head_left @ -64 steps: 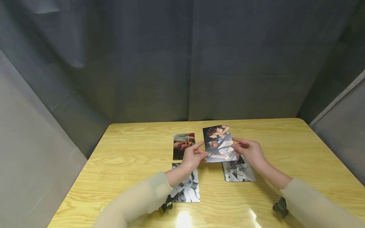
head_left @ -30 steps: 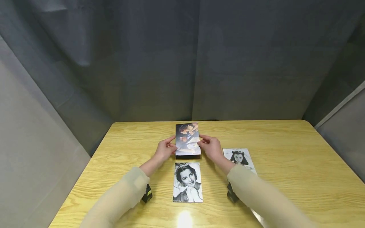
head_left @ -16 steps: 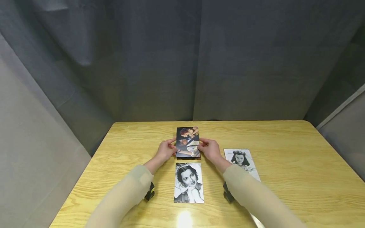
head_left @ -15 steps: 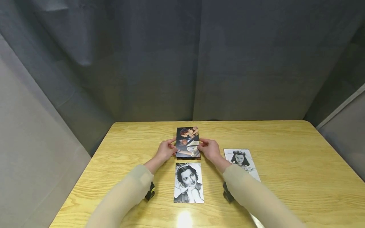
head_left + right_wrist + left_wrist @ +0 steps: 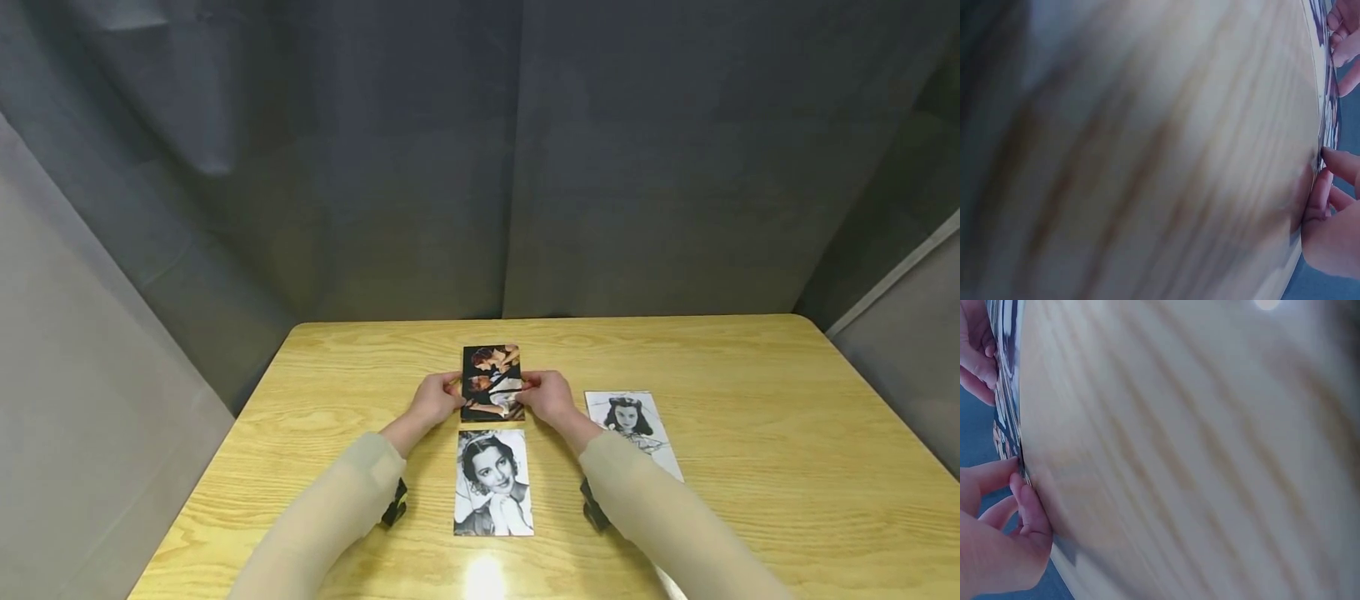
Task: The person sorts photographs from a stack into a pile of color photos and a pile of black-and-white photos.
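Note:
A colour photo print of a couple lies flat near the far middle of the table, over the spot of another colour print that is now hidden. My left hand pinches its left edge, and my right hand its right edge. In the left wrist view, thumb and fingertips meet at the print's edge. The right wrist view has the other thumb and fingertips at the opposite edge. Just nearer to me is a black-and-white portrait print of a person with head tilted.
To the right, another black-and-white portrait is partly covered by my right sleeve. Wood-grain table surrounds the prints. A dark curtain hangs behind its far edge, and grey panels stand at the sides.
The couple print has come left from above the right-hand prints and down over the other colour print, covering it. Both hands have held its edges throughout; a different right-hand portrait now shows.

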Motion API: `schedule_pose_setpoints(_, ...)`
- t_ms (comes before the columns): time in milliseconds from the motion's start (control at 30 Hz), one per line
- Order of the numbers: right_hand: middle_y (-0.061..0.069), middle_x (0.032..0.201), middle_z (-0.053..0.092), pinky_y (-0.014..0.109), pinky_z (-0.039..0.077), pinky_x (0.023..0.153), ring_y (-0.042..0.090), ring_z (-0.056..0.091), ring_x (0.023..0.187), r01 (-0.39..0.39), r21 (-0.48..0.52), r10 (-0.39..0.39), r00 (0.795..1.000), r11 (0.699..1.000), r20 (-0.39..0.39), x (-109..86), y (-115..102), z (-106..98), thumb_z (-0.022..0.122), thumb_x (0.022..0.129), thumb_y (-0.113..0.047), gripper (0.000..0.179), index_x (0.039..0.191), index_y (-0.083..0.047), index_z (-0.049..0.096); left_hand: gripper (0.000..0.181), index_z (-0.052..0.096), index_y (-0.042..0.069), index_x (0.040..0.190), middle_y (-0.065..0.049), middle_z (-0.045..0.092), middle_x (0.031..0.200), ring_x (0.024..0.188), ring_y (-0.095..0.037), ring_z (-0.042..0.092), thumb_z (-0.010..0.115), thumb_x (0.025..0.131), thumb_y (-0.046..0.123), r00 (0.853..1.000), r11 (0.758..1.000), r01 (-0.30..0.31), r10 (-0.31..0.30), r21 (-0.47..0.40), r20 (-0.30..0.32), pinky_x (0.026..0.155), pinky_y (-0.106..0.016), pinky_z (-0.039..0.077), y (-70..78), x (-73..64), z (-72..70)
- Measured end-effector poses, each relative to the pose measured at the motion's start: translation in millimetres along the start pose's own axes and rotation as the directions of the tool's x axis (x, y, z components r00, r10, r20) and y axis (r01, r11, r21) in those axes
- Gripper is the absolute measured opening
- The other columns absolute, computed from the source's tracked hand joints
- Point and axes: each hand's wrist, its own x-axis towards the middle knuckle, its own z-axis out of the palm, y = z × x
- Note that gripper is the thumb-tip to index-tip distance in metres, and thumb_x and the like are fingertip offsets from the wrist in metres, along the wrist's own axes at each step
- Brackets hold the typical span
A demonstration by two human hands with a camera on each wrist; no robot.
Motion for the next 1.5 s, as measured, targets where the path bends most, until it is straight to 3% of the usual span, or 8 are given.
schedule_pose_setpoints(200,0.008,0.082,0.064,0.035,0.048,0.074,0.019,0.056,0.073,-0.009,-0.033,0.010,1.000,0.999,0.018,0.5,-1.5,2.7,0.070,0.084,0.004,0.044,0.126,0.010,0.059,0.053,0.053,-0.002,0.137,-0.002,0.054,0.069,0.058,-0.012,0.042,0.070,0.086,-0.003,1.000,0.998,-0.019,0.018,0.068,0.017,0.058,-0.025,0.037,-1.0,0.9,-3.0)
schedule_pose_setpoints(400,0.011,0.088,0.066,0.034,0.049,0.081,0.020,0.059,0.081,-0.027,-0.018,0.027,1.000,0.999,0.005,-1.2,-7.0,0.9,0.070,0.085,0.002,0.043,0.125,0.011,0.058,0.053,0.052,-0.005,0.136,-0.004,0.055,0.072,0.060,-0.011,0.044,0.068,0.086,-0.005,1.000,1.000,-0.008,0.009,-0.012,0.009,0.057,-0.023,0.037,-1.8,-0.5,-4.6)
schedule_pose_setpoints(600,0.012,0.092,0.066,0.025,0.048,0.060,0.020,0.060,0.076,-0.011,0.084,0.009,1.000,0.996,0.019,-5.6,-9.8,-13.0,0.070,0.087,0.001,0.040,0.124,0.010,0.060,0.048,0.055,-0.006,0.133,-0.005,0.059,0.076,0.062,-0.012,0.048,0.067,0.086,-0.006,0.999,0.990,-0.024,0.019,-0.139,-0.041,0.057,-0.023,0.043,-6.5,-6.2,-8.4)
schedule_pose_setpoints(700,0.013,0.095,0.065,0.028,0.048,0.058,0.021,0.059,0.075,0.018,0.113,-0.023,0.999,0.993,0.042,-13.5,-12.6,-26.5,0.069,0.088,0.000,0.041,0.127,0.009,0.059,0.046,0.056,-0.005,0.132,-0.007,0.060,0.080,0.061,-0.016,0.053,0.067,0.087,-0.005,0.998,0.984,-0.047,0.038,-0.173,-0.055,0.058,-0.028,0.048,-7.0,-15.0,-11.4)
schedule_pose_setpoints(867,0.014,0.100,0.064,0.036,0.053,0.074,0.021,0.061,0.085,0.090,0.123,-0.099,0.993,0.988,0.069,-30.9,-11.6,-56.5,0.068,0.090,-0.001,0.041,0.128,0.007,0.059,0.046,0.055,-0.001,0.135,-0.008,0.060,0.088,0.057,-0.019,0.053,0.067,0.090,0.001,0.996,0.982,-0.086,0.087,-0.169,-0.002,0.051,-0.027,0.043,1.7,-36.9,-14.5)
schedule_pose_setpoints(1133,0.015,0.101,0.065,0.028,0.052,0.070,0.023,0.062,0.088,0.222,0.051,-0.225,0.971,0.974,0.078,-63.9,3.4,-109.0,0.069,0.090,-0.005,0.042,0.128,0.009,0.058,0.044,0.056,0.001,0.135,-0.004,0.062,0.090,0.059,-0.013,0.048,0.066,0.093,0.010,0.975,0.973,-0.186,0.201,-0.139,0.098,0.051,-0.022,0.038,26.2,-66.6,-8.3)
schedule_pose_setpoints(1333,0.019,0.106,0.065,0.026,0.052,0.067,0.016,0.062,0.085,0.229,0.008,-0.229,0.973,0.973,0.043,-91.0,14.8,-144.7,0.071,0.089,-0.009,0.045,0.129,0.008,0.058,0.041,0.060,-0.001,0.129,-0.003,0.063,0.091,0.071,-0.012,0.054,0.069,0.091,0.008,0.960,0.955,-0.228,0.253,-0.190,0.117,0.060,-0.022,0.045,44.9,-80.2,6.1)
schedule_pose_setpoints(1500,0.017,0.104,0.066,0.025,0.051,0.066,0.011,0.062,0.084,0.204,-0.084,-0.206,0.978,0.975,-0.019,-108.5,33.0,-167.1,0.072,0.089,-0.012,0.044,0.128,0.005,0.060,0.037,0.063,0.000,0.125,-0.001,0.064,0.088,0.071,-0.009,0.055,0.070,0.090,0.009,0.949,0.938,-0.247,0.284,-0.241,0.135,0.062,-0.021,0.046,60.0,-83.5,30.5)
